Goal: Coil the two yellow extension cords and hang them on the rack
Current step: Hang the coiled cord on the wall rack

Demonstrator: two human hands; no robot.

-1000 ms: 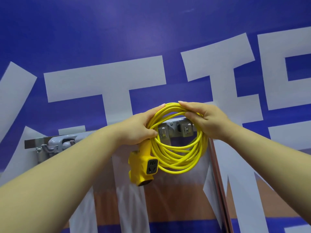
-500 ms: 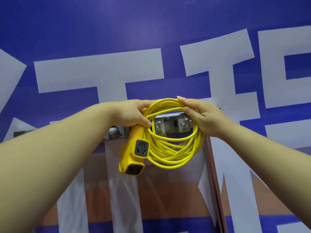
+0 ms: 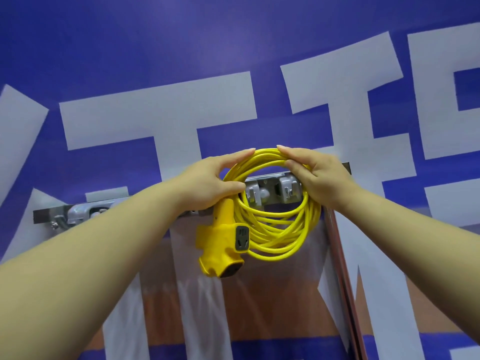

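A coiled yellow extension cord (image 3: 275,229) is held up against the grey metal rack (image 3: 270,189) on the wall. My left hand (image 3: 207,183) grips the coil's upper left side, thumb under the strands. My right hand (image 3: 319,178) grips the upper right side, fingers over the top. The cord's yellow socket block (image 3: 223,245) hangs down from the left hand. The rack's grey hooks (image 3: 285,190) show through the coil's opening. Whether the coil rests on a hook cannot be told. Only one cord is in view.
The rack bar runs on to the left with more grey clamps (image 3: 78,214). Behind it is a blue wall banner (image 3: 233,48) with large white letters. A reddish metal frame edge (image 3: 342,268) runs down at the right.
Both hands hold the coil as before. The coil has shifted slightly against the rack, and the socket block hangs a bit lower and more upright; the view has also swung a little.
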